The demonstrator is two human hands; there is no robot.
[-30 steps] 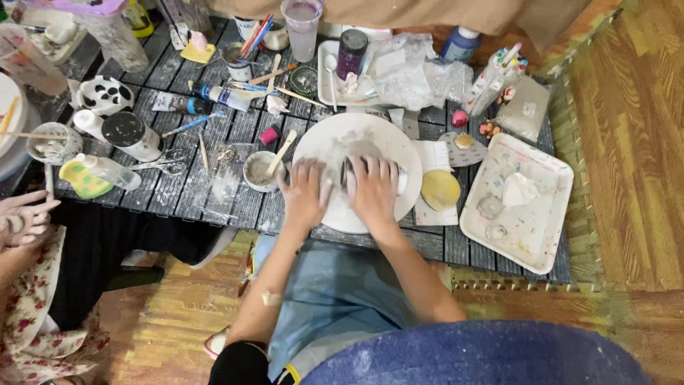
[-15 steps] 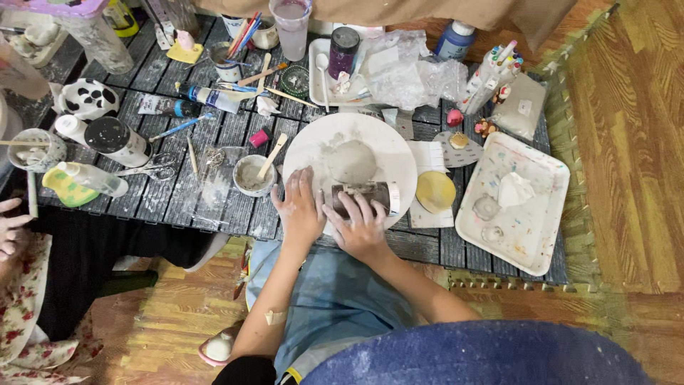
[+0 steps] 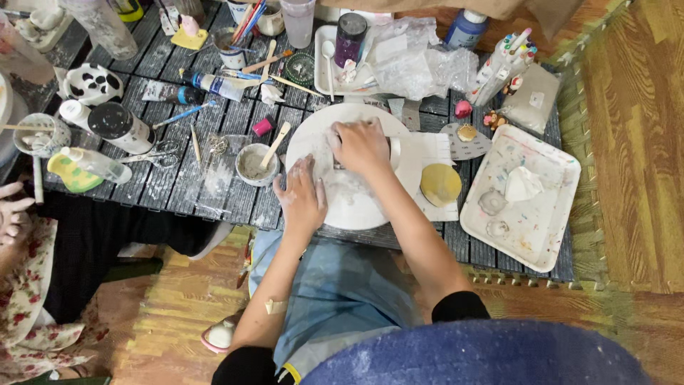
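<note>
2 hands on white round board [image 3: 370, 207] | left hand [image 3: 302, 201] flat, fingers spread | right hand [image 3: 362, 146] cupping clay, fingers curled

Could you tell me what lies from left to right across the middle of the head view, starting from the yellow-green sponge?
Yellow-green sponge → small bowl with stick → left hand → round white board → yellow disc → white rectangular tray.

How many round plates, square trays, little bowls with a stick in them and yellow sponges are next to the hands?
Round white plate: 1
Square white tray: 1
Small bowl with a wooden stick: 1
Yellow round sponge: 1
Total: 4
</note>
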